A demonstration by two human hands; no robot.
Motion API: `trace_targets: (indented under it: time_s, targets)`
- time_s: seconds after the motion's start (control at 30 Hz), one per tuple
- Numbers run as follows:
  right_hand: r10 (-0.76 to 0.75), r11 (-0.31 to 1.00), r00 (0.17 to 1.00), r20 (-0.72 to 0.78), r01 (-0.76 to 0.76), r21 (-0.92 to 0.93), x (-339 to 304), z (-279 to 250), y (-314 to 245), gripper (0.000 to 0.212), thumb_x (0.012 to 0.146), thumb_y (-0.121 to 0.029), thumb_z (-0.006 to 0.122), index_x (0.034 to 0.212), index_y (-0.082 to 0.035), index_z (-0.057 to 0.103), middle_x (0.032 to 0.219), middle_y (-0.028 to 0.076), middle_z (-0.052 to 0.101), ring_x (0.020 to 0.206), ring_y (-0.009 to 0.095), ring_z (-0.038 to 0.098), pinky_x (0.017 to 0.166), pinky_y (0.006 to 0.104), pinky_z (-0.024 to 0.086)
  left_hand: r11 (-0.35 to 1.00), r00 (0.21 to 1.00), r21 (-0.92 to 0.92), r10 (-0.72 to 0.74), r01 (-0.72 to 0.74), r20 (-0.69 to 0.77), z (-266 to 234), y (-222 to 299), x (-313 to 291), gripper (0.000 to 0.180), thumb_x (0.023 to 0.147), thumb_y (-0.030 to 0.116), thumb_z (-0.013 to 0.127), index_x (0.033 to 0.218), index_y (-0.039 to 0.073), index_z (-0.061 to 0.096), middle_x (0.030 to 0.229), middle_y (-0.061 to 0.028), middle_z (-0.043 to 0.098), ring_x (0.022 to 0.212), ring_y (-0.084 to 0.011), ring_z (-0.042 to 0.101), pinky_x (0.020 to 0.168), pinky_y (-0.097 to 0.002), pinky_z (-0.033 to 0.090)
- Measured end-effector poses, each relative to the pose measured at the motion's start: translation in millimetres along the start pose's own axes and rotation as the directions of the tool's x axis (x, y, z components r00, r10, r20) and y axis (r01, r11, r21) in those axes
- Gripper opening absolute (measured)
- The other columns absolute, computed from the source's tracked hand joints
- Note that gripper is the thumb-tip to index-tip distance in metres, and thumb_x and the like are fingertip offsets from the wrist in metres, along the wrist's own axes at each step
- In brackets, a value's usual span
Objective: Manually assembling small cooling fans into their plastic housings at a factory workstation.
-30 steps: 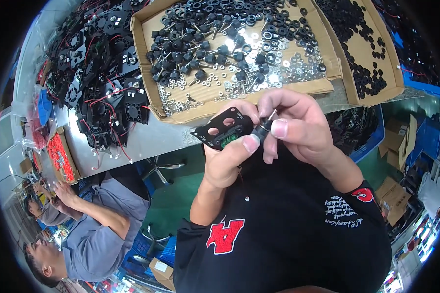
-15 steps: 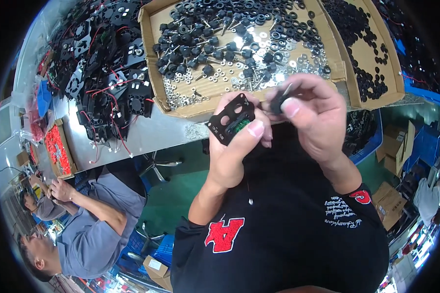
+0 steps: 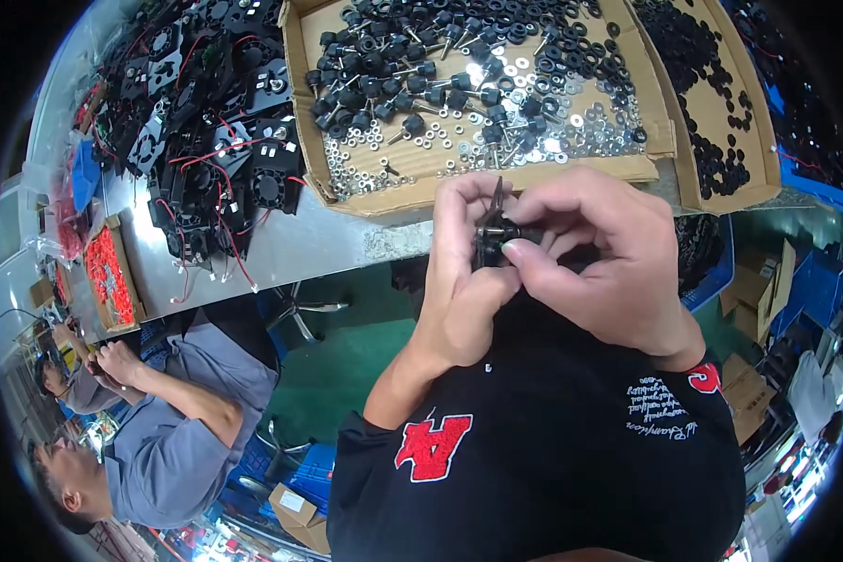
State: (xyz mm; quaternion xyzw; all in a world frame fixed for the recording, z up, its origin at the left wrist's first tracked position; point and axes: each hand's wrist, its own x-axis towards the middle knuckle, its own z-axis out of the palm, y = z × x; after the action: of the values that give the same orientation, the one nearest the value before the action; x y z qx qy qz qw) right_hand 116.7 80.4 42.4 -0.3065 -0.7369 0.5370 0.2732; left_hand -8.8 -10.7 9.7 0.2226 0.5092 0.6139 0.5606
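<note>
My left hand (image 3: 454,300) is closed on a black plate (image 3: 494,215), now turned edge-on between the thumb and fingers. Against the plate's face, my right hand (image 3: 618,258) pinches a small black round part (image 3: 513,232) with thumb and fingertips. The two hands meet just in front of a cardboard box (image 3: 384,200), and the fingers partly cover where part and plate touch. In that box lie black knobs with metal stems (image 3: 412,125), black rings (image 3: 590,61), and small nuts and washers (image 3: 571,136).
Black fan assemblies (image 3: 272,187) with red wires are heaped left on the metal table (image 3: 328,239). A second cardboard box (image 3: 749,195) at the right holds black rings. Red pieces fill a small box (image 3: 110,272). A co-worker (image 3: 183,403) sits at the left.
My left hand has turned the plate from face-up to edge-on. My right hand has come left and down, bringing the black round part against the plate. The view has shifted slightly.
</note>
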Motion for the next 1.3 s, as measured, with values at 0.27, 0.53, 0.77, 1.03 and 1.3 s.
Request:
trace_targets:
  time_s: [0.27, 0.53, 0.77, 1.03, 1.3]
  targets:
    - [0.060, 0.975, 0.997, 0.057, -0.071, 0.211, -2, -8, 13, 0.017, 0.083, 0.001, 0.074, 0.099, 0.002, 0.069, 0.090, 0.006, 0.067, 0.077, 0.009, 0.066, 0.068, 0.0226, 0.054, 0.803, 0.984, 0.570, 0.164, -0.173, 0.066, -3, 9, -7, 0.062, 0.081, -0.001, 0.059, 0.133, -0.009, 0.028, 0.120, -0.0282, 0.050, 0.113, -0.0365, 0.056, 0.099, -0.0439, 0.044]
    - [0.107, 0.735, 0.983, 0.147, -0.178, 0.655, -10, -5, 30, 0.022, 0.092, 0.001, 0.067, 0.113, 0.007, 0.063, 0.106, 0.009, 0.066, 0.097, 0.014, 0.066, 0.088, 0.0266, 0.055, 0.714, 0.978, 0.682, 0.207, -0.160, 0.014, 4, 8, -13, 0.058, 0.080, 0.003, 0.062, 0.128, -0.013, 0.033, 0.118, -0.0323, 0.047, 0.109, -0.0430, 0.052, 0.097, -0.0483, 0.043]
    - [0.256, 0.676, 0.938, 0.233, -0.347, 0.650, -16, -13, 34, 0.030, 0.093, -0.004, 0.068, 0.120, 0.008, 0.063, 0.115, 0.015, 0.068, 0.101, 0.015, 0.067, 0.090, 0.0284, 0.055, 0.207, 0.894, 0.937, 0.411, -0.281, 0.177, 8, 4, -11, 0.067, 0.075, 0.009, 0.065, 0.129, -0.018, 0.036, 0.118, -0.0331, 0.046, 0.106, -0.0436, 0.045, 0.094, -0.0503, 0.038]
    - [0.296, 0.642, 0.927, 0.229, -0.371, 0.671, -23, -12, 40, 0.029, 0.093, -0.004, 0.068, 0.120, 0.007, 0.065, 0.112, 0.012, 0.070, 0.102, 0.014, 0.065, 0.093, 0.0294, 0.051, -0.201, 0.714, 0.941, 0.613, -0.271, 0.337, 10, -3, 1, 0.076, 0.065, 0.013, 0.071, 0.133, -0.012, 0.046, 0.105, -0.0195, 0.056, 0.089, -0.0359, 0.051, 0.082, -0.0429, 0.044]
    - [0.207, 0.693, 0.960, 0.188, -0.279, 0.665, -29, -3, 48, 0.033, 0.093, -0.004, 0.067, 0.123, 0.006, 0.062, 0.115, 0.010, 0.068, 0.105, 0.013, 0.063, 0.096, 0.0294, 0.050, -0.238, 0.793, 0.917, 0.462, -0.320, 0.396, -1, 4, -2, 0.078, 0.069, 0.015, 0.071, 0.136, -0.014, 0.044, 0.099, -0.0188, 0.055, 0.086, -0.0347, 0.050, 0.080, -0.0414, 0.045]
